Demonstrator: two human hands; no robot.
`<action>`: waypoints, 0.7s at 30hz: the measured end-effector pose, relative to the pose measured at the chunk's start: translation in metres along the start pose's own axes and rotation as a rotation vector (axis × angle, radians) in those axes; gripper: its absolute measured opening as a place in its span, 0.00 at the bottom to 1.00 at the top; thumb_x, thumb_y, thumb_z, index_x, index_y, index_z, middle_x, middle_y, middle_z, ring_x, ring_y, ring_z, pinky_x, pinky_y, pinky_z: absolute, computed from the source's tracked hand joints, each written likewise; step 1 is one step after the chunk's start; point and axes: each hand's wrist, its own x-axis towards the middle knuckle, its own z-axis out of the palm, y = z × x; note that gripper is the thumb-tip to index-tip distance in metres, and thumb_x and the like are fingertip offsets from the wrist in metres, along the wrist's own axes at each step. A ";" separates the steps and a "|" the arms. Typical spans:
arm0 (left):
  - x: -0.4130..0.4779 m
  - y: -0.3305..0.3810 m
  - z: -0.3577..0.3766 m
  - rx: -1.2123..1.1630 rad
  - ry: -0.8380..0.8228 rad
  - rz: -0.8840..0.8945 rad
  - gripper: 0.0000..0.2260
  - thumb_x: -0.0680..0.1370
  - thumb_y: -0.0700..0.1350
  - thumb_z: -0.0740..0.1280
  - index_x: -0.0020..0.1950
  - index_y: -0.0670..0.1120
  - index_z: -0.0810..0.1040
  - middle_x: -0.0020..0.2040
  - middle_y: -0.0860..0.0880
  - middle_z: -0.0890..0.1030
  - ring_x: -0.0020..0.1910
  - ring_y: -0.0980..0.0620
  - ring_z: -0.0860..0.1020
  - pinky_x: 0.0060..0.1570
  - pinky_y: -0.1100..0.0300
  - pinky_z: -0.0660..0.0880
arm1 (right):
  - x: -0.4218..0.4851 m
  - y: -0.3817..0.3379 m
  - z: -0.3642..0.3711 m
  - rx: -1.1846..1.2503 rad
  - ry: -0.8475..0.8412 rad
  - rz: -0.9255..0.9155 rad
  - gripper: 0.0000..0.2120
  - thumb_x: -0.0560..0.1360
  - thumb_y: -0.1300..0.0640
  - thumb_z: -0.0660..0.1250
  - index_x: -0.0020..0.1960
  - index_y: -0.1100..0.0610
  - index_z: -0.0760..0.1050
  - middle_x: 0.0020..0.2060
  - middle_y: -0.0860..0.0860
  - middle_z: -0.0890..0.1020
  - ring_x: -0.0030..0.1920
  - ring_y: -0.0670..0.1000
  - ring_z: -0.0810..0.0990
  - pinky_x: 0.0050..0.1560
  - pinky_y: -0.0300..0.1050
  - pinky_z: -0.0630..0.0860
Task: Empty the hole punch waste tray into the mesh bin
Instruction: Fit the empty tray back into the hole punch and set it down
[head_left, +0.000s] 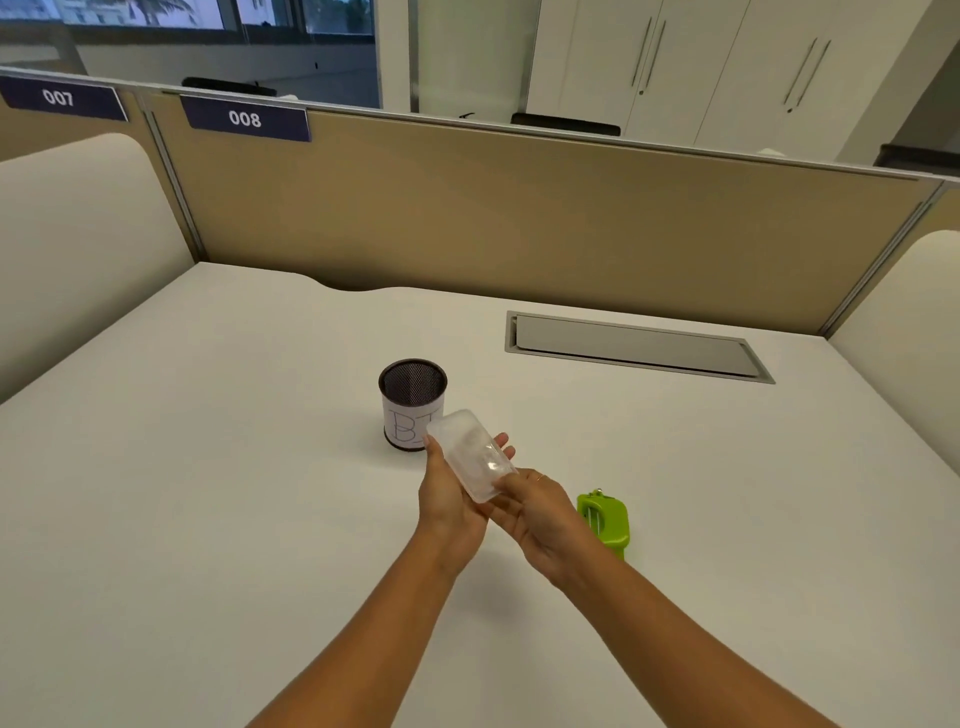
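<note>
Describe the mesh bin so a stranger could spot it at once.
On the white desk, look near the middle, just beyond the two hands holding a clear plastic tray. The mesh bin is a small upright dark cylinder, open on top. Unlike the green hole punch, it wears a white paper label with handwritten letters.

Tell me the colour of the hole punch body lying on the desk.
Bright lime green hole punch, clearest in the head view.

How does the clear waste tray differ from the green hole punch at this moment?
The waste tray is clear plastic; the hole punch is bright green and opaque. The tray is held in the air, tilted, by the left hand and the right hand; the punch lies on the desk, untouched. The tray is beside the mesh bin; the punch is farther right.
</note>
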 end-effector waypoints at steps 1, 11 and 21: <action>-0.003 -0.003 -0.001 0.000 -0.003 -0.015 0.33 0.79 0.63 0.42 0.69 0.40 0.67 0.59 0.41 0.78 0.57 0.45 0.76 0.53 0.52 0.74 | -0.003 0.003 -0.004 -0.010 0.002 -0.006 0.05 0.75 0.69 0.60 0.42 0.62 0.70 0.40 0.57 0.80 0.40 0.51 0.81 0.34 0.35 0.81; -0.019 -0.023 -0.015 -0.034 0.063 -0.034 0.31 0.79 0.61 0.45 0.72 0.42 0.64 0.51 0.42 0.78 0.50 0.46 0.77 0.54 0.51 0.72 | -0.019 0.014 -0.040 -0.039 0.043 -0.011 0.07 0.76 0.66 0.60 0.40 0.63 0.72 0.37 0.58 0.80 0.38 0.52 0.81 0.34 0.34 0.81; -0.030 -0.032 -0.022 -0.072 0.098 -0.075 0.28 0.78 0.62 0.50 0.68 0.43 0.68 0.48 0.39 0.79 0.48 0.43 0.77 0.42 0.44 0.75 | -0.004 -0.007 -0.103 -0.557 0.575 -0.271 0.06 0.73 0.63 0.64 0.49 0.58 0.76 0.50 0.56 0.79 0.44 0.52 0.75 0.37 0.41 0.72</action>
